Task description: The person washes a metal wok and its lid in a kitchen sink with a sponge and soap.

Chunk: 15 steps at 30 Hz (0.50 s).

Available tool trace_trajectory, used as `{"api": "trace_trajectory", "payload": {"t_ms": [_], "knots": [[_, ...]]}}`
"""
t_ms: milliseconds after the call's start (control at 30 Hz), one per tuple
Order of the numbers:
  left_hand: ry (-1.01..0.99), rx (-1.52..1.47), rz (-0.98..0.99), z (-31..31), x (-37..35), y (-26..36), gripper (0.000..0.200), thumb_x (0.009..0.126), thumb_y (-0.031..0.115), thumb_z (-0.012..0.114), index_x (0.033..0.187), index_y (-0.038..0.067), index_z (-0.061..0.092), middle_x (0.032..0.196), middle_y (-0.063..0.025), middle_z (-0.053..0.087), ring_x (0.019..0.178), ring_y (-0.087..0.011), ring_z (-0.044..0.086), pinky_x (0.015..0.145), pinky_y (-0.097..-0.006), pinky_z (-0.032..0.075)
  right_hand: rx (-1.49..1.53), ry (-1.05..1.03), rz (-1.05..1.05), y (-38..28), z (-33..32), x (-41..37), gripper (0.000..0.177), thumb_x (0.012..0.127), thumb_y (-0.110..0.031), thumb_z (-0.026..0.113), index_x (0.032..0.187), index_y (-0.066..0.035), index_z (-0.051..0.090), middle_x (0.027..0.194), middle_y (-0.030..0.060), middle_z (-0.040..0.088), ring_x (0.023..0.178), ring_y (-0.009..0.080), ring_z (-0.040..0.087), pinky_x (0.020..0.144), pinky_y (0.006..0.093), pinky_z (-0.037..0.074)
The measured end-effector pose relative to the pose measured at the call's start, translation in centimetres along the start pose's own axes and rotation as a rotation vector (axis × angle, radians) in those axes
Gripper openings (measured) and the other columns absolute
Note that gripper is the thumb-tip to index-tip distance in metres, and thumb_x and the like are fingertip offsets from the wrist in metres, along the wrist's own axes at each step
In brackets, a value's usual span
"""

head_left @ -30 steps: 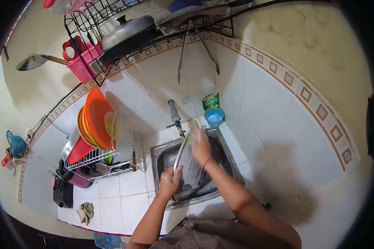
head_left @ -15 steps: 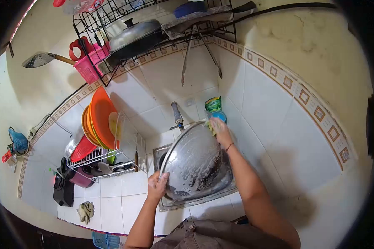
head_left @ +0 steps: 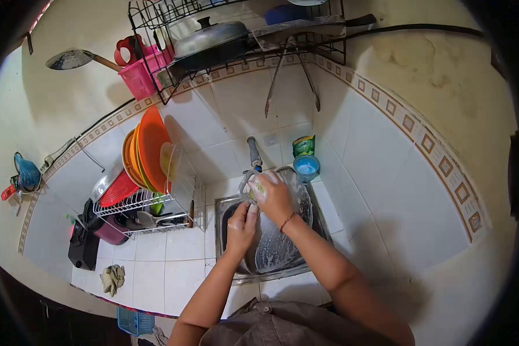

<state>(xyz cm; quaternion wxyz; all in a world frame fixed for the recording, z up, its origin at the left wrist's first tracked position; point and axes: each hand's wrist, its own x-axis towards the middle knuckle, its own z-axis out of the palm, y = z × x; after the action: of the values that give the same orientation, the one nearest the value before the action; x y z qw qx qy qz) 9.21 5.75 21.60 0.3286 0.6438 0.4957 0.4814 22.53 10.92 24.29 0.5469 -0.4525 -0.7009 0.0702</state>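
A large round metal pan (head_left: 271,245), streaked with suds, stands tilted in the sink (head_left: 327,228). Near its upper left edge is a grey loop that looks like a handle (head_left: 245,180). My right hand (head_left: 274,202), foamy at the fingers, is closed on a yellow-green sponge (head_left: 259,189) and presses it by this loop. Just below, my left hand (head_left: 242,225) grips the pan's edge near the loop, its fingertips close to the sponge. Behind both hands rises the faucet (head_left: 254,153).
A blue tub (head_left: 307,167) and a green packet (head_left: 304,146) stand in the right corner. On the left, a white dish rack (head_left: 150,222) holds orange plates (head_left: 153,147). A cloth (head_left: 113,279) lies on the counter. Tongs (head_left: 294,75) hang from the black overhead rack (head_left: 150,57).
The pan has dropped lower into the sink and turned. My right hand with the sponge has moved left and down from the far rim; my left hand has moved up and right towards it.
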Motion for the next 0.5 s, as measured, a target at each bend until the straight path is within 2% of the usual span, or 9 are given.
{"api": "trace_trajectory", "payload": {"t_ms": [33, 133, 200, 267, 300, 367, 400, 433, 500], "knots": [[-0.08, 0.133, 0.033, -0.7, -0.1, -0.5, 0.022, 0.097, 0.012, 0.05, 0.111, -0.005, 0.054, 0.093, -0.0044, 0.058, 0.086, -0.0094, 0.049, 0.08, -0.0267, 0.042, -0.019, 0.012, -0.004, -0.5, 0.4, -0.9, 0.026, 0.081, -0.02, 0.069, 0.101, -0.004, 0.064, 0.1, 0.0163, 0.061, 0.097, 0.0365, 0.058, 0.082, 0.0443, 0.047], [-0.083, -0.032, 0.089, -2.5, -0.2, -0.4, 0.034, 0.097, 0.012, 0.05, 0.128, -0.002, 0.049, 0.105, -0.0088, 0.061, 0.094, -0.0136, 0.055, 0.084, -0.0284, 0.044, -0.11, -0.053, -0.097, -0.6, 0.1, -4.1, 0.034, 0.085, -0.024, 0.063, 0.115, -0.008, 0.062, 0.12, 0.0177, 0.055, 0.109, 0.0396, 0.055, 0.085, 0.0437, 0.049], [-0.047, 0.02, 0.087, -3.1, -0.2, -0.4, 0.036, 0.098, 0.013, 0.048, 0.131, -0.002, 0.047, 0.108, -0.0141, 0.061, 0.098, -0.017, 0.056, 0.088, -0.0275, 0.043, -0.116, -0.04, -0.272, 1.4, 0.2, -5.4, 0.034, 0.085, -0.023, 0.062, 0.116, -0.009, 0.062, 0.124, 0.0167, 0.054, 0.112, 0.0404, 0.053, 0.087, 0.0436, 0.049], [-0.014, 0.065, 0.073, -3.2, -0.6, -0.7, 0.039, 0.099, 0.015, 0.046, 0.134, -0.001, 0.046, 0.111, -0.0194, 0.062, 0.103, -0.0205, 0.058, 0.091, -0.0267, 0.042, -0.008, -0.084, -0.206, 2.2, -0.3, -3.7, 0.033, 0.083, -0.019, 0.065, 0.113, -0.006, 0.062, 0.121, 0.0179, 0.058, 0.11, 0.0385, 0.056, 0.089, 0.0401, 0.048], [0.026, 0.133, 0.179, -3.0, -0.5, -0.9, 0.037, 0.099, 0.017, 0.046, 0.131, -0.002, 0.048, 0.106, -0.0207, 0.063, 0.098, -0.0224, 0.06, 0.087, -0.0276, 0.044, 0.071, -0.089, -0.14, 3.3, 0.2, -2.6, 0.033, 0.083, -0.018, 0.066, 0.113, -0.005, 0.062, 0.118, 0.0184, 0.059, 0.108, 0.0382, 0.057, 0.087, 0.0394, 0.049], [-0.018, 0.154, 0.131, -2.9, -0.2, -0.7, 0.037, 0.098, 0.016, 0.048, 0.129, -0.003, 0.049, 0.1, -0.0221, 0.063, 0.092, -0.0223, 0.062, 0.083, -0.0288, 0.046, 0.235, -0.102, 0.049, 3.3, 0.5, -0.8, 0.027, 0.082, -0.016, 0.067, 0.105, -0.002, 0.062, 0.105, 0.0187, 0.063, 0.096, 0.0386, 0.06, 0.078, 0.0382, 0.05], [-0.037, 0.165, 0.111, -2.9, 0.0, -0.6, 0.036, 0.097, 0.015, 0.049, 0.128, -0.004, 0.049, 0.097, -0.0228, 0.063, 0.088, -0.0223, 0.062, 0.081, -0.0293, 0.047, 0.194, -0.109, 0.076, 2.8, 0.3, -0.6, 0.025, 0.082, -0.016, 0.067, 0.102, -0.002, 0.062, 0.103, 0.0185, 0.062, 0.093, 0.0392, 0.06, 0.075, 0.039, 0.05], [-0.013, 0.195, 0.101, -2.6, -0.2, -0.6, 0.032, 0.096, 0.013, 0.051, 0.123, -0.004, 0.051, 0.084, -0.0233, 0.061, 0.072, -0.0273, 0.061, 0.071, -0.0322, 0.048, 0.158, -0.115, 0.101, 2.2, 0.2, -0.5, 0.022, 0.083, -0.016, 0.067, 0.099, -0.002, 0.062, 0.101, 0.0184, 0.062, 0.091, 0.0399, 0.059, 0.073, 0.0397, 0.049], [0.039, 0.176, 0.23, -2.2, -0.3, -1.3, 0.027, 0.095, 0.011, 0.051, 0.117, -0.003, 0.053, 0.079, -0.023, 0.059, 0.066, -0.0311, 0.056, 0.066, -0.0336, 0.046, 0.168, -0.041, 0.078, -0.2, 0.1, -0.2, 0.019, 0.083, -0.016, 0.067, 0.089, 0.001, 0.06, 0.093, 0.0186, 0.061, 0.085, 0.0394, 0.059, 0.069, 0.0426, 0.048]]}}
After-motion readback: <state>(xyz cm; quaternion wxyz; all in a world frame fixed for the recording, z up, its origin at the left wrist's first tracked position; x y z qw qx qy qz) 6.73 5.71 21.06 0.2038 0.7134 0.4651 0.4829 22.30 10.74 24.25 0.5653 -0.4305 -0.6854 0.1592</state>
